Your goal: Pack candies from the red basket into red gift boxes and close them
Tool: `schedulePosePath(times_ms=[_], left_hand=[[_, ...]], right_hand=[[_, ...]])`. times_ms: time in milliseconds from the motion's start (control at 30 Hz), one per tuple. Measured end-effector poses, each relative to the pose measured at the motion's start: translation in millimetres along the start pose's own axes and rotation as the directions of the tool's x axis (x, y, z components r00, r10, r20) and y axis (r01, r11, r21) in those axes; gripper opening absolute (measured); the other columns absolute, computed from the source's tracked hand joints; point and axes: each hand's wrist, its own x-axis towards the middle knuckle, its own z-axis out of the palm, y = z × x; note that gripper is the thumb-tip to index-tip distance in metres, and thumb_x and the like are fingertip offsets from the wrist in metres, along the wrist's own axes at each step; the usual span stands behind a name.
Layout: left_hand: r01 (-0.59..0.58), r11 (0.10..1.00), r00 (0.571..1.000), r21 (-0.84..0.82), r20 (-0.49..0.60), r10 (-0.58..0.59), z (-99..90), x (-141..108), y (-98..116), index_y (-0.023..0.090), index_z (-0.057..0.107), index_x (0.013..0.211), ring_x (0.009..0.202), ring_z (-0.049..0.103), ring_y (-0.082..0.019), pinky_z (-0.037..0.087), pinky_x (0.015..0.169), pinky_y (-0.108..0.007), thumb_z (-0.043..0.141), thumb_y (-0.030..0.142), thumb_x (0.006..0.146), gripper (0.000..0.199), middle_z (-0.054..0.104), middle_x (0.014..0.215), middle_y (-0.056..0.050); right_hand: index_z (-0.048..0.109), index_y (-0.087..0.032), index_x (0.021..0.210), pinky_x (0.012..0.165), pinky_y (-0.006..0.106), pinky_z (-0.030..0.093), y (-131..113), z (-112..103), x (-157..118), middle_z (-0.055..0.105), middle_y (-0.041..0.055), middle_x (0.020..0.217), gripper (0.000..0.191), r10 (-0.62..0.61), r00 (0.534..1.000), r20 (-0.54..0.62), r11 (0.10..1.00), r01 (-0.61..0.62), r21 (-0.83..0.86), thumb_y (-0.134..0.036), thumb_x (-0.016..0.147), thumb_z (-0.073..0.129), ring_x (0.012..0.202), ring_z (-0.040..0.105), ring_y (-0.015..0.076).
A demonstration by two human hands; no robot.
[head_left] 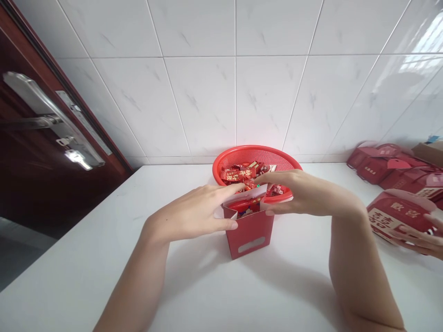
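A small red paper gift box (249, 233) stands upright on the white table, its top flaps raised and red-wrapped sweets (245, 206) showing inside. My left hand (194, 212) is at its left side, the thumb on the front upper corner and the fingers by the back flap, closed about the rim. On the right, my right hand (297, 191) has its thumb against the right upper edge and its fingers curled over the back flap. Directly behind the box sits a red plastic basket (256, 150) holding several wrapped sweets (238, 174), partly hidden by my hands.
At the right edge another person's hand (420, 237) touches a red box (398, 212) with gold characters. Several red boxes (380, 168) and an open cardboard box (429, 152) lie beyond. A tiled wall (200, 101) bounds the table; a door (31, 152) stands at left.
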Motion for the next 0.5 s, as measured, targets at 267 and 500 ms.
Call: schedulePosePath(times_ms=[267, 500], left_hand=[[-0.123, 0.991, 0.992, -0.045, -0.032, 0.121, 0.2, 7, -10, 0.042, 0.041, 0.156, 0.138, 0.054, -0.023, 0.048, 0.104, -0.033, 0.053, 0.025, 0.099, 0.060, 0.052, 0.157, 0.004], [-0.176, 0.984, 0.983, -0.030, -0.065, 0.174, 1.1, 12, -13, 0.045, 0.054, 0.147, 0.126, 0.060, -0.024, 0.051, 0.096, -0.033, 0.049, 0.018, 0.099, 0.055, 0.056, 0.151, 0.001]], right_hand=[[0.068, -0.029, 0.127, 0.068, 0.034, 0.050, 8, 2, 8, 0.073, 0.0045, 0.099, 0.039, 0.069, 0.995, 0.076, 0.997, -0.071, 0.027, -0.045, 0.092, 0.064, 0.089, 0.066, 0.0247], [0.068, -0.027, 0.125, 0.074, 0.035, 0.050, 11, 2, 10, 0.074, 0.0059, 0.103, 0.036, 0.014, 1.000, 0.018, 1.000, -0.015, 0.013, -0.045, 0.095, 0.059, 0.093, 0.067, 0.0250]])
